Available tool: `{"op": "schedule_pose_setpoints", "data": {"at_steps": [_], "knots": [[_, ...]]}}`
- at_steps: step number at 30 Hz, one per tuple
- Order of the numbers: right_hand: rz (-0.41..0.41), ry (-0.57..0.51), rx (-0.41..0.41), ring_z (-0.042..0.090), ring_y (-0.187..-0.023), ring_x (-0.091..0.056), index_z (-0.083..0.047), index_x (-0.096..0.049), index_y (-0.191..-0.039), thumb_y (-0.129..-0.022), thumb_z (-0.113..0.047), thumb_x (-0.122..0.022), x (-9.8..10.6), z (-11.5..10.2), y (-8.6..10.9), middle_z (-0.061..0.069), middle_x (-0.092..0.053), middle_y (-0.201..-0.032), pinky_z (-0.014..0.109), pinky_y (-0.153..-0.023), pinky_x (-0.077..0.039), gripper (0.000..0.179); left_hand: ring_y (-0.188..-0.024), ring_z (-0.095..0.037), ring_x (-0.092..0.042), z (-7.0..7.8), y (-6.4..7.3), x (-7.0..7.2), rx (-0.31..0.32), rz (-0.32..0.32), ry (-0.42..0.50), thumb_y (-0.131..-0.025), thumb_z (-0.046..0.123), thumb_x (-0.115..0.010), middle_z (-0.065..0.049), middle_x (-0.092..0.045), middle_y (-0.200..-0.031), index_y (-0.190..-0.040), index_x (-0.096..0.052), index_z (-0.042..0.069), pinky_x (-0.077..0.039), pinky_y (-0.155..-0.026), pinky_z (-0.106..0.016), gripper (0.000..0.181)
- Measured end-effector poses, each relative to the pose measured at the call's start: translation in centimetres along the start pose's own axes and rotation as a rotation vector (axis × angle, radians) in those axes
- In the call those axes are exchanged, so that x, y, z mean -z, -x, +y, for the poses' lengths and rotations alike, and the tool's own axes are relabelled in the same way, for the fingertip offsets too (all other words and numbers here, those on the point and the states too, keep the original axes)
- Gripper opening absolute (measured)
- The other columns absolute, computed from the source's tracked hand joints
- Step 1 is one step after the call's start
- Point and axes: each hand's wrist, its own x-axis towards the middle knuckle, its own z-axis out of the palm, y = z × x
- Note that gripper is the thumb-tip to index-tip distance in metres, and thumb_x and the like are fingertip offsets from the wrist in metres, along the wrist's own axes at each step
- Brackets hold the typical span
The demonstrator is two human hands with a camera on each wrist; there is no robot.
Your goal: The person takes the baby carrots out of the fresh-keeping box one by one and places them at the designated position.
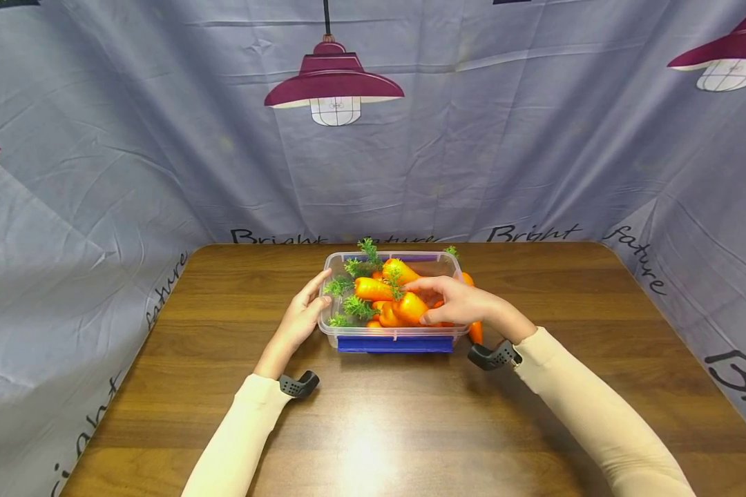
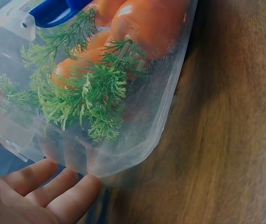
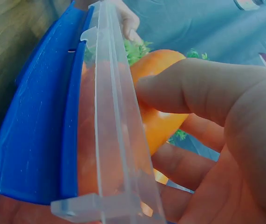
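A clear plastic container [image 1: 395, 332] with blue side latches [image 3: 39, 112] holds several orange toy carrots [image 1: 373, 289] with green leafy tops [image 2: 84, 93]. At its left end, my left hand [image 1: 300, 314] grips the wall, the thumb at the rim and the fingers [image 2: 74, 198] against the outside. My right hand [image 1: 456, 300] reaches over the right end and holds a carrot [image 1: 412, 308] among the others. In the right wrist view, the thumb presses this carrot [image 3: 160, 126] and the other fingers lie on its far side, partly hidden.
Just outside the container's right end lies a carrot [image 1: 476, 333], partly covered by the right hand. A leafy top [image 1: 451, 252] shows behind the far right corner. The wooden table [image 1: 224, 304] meets a grey printed curtain [image 1: 503, 172] at the back and sides.
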Motion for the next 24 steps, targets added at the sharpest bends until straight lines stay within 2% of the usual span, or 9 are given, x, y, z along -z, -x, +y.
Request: {"op": "schedule_pose_setpoints", "data": {"at_steps": [8, 13, 16, 20, 24], "knots": [[0.084, 0.019, 0.009, 0.035, -0.115, -0.065, 0.003, -0.049, -0.145, -0.092, -0.007, -0.069, -0.4, 0.1, -0.2, 0.023, -0.062, -0.134, 0.048, -0.101, -0.056, 0.058, -0.157, -0.038, -0.019, 0.0, 0.0, 0.0, 0.004, -0.001, -0.008, -0.102, 0.008, -0.047, -0.012, -0.026, -0.169, -0.159, -0.037, 0.013, -0.026, -0.126, -0.054, 0.058], [0.167, 0.035, 0.013, 0.034, -0.113, -0.064, 0.004, -0.045, -0.147, -0.093, -0.005, -0.069, -0.6, 0.4, -0.3, 0.025, -0.059, -0.136, 0.041, -0.096, -0.058, 0.059, -0.157, -0.039, -0.020, 0.1, 0.1, -0.1, -0.003, 0.000, -0.010, -0.103, 0.009, -0.047, -0.013, -0.026, -0.169, -0.159, -0.037, 0.013, -0.026, -0.125, -0.055, 0.057], [0.233, -0.029, -0.010, 0.029, -0.096, -0.065, 0.003, -0.040, -0.150, -0.095, -0.003, -0.066, -0.5, 0.4, -0.4, 0.028, -0.060, -0.126, 0.035, -0.077, -0.060, 0.062, -0.157, -0.039, -0.020, 0.2, 0.1, -0.1, -0.008, -0.001, -0.004, -0.103, 0.008, -0.047, -0.014, -0.026, -0.169, -0.159, -0.036, 0.012, -0.027, -0.125, -0.055, 0.057], [0.317, -0.178, -0.064, 0.018, -0.080, -0.062, -0.002, -0.029, -0.156, -0.100, -0.005, -0.059, 0.2, 0.0, -0.3, 0.032, -0.057, -0.119, 0.034, -0.056, -0.058, 0.064, -0.157, -0.039, -0.020, 0.3, 0.1, -0.1, -0.012, 0.002, 0.003, -0.102, 0.007, -0.047, -0.014, -0.026, -0.169, -0.158, -0.036, 0.011, -0.028, -0.124, -0.055, 0.057], [0.379, -0.361, -0.109, 0.013, -0.086, -0.065, -0.009, -0.019, -0.160, -0.104, -0.009, -0.051, 1.5, -0.3, 0.2, 0.032, -0.053, -0.130, 0.035, -0.063, -0.061, 0.064, -0.157, -0.040, -0.020, 0.3, 0.2, -0.1, -0.016, 0.001, 0.004, -0.102, 0.006, -0.046, -0.015, -0.025, -0.169, -0.158, -0.036, 0.010, -0.028, -0.124, -0.055, 0.057]]}}
